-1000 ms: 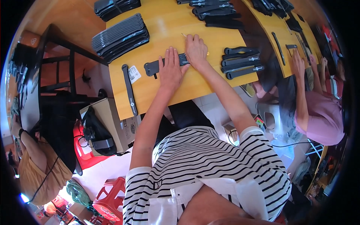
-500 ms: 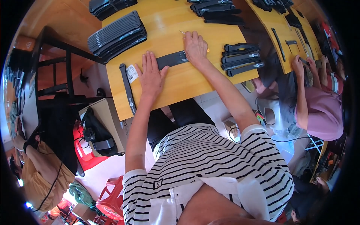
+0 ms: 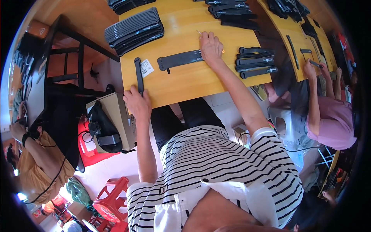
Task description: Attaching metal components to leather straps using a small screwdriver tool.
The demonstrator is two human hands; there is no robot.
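My right hand rests on the right end of a wide black strap that lies flat on the yellow wooden table. A thin pale stick sticks out from its closed fingers. My left hand is at the table's near left edge. Its fingertips are at the near end of a narrow black strip; I cannot tell whether they grip it. A small white tag lies between the strip and the strap.
A stack of black straps lies at the back left and another stack at the back. Three black handles lie right of my right hand. A co-worker in pink sits at the right. A cardboard box and red stools stand below left.
My left hand has left the wide strap and moved left and toward me, to the near end of the narrow strip. My right hand stays on the strap's right end.
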